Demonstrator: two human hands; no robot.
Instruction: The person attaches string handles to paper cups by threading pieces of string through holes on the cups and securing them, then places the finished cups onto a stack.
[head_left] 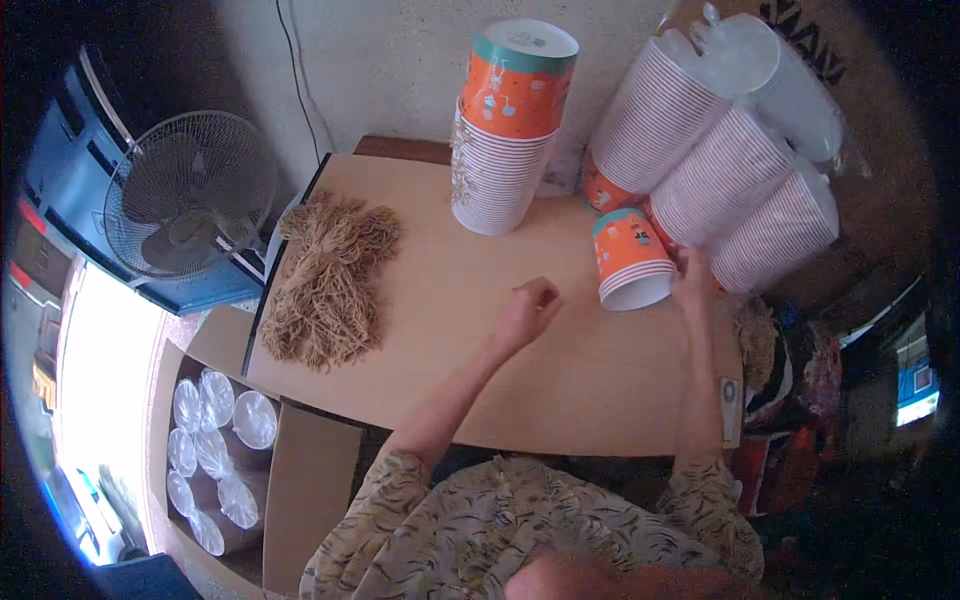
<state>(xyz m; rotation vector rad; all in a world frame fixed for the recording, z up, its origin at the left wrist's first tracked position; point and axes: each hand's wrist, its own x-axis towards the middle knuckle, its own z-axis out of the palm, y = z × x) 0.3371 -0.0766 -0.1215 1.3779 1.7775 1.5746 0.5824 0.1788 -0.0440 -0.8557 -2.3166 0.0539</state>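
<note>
My right hand rests against a short stack of orange paper cups lying on its side on the brown tabletop; its fingers touch the cups' side, but a firm grip is unclear. My left hand hovers above the middle of the table with fingers curled, holding nothing I can see. A tall upright stack of orange and white cups stands at the back centre.
Long stacks of cups in clear plastic lean at the back right. A heap of tan string bundles lies at the table's left. A cardboard box of clear lids sits lower left, and a fan stands behind it.
</note>
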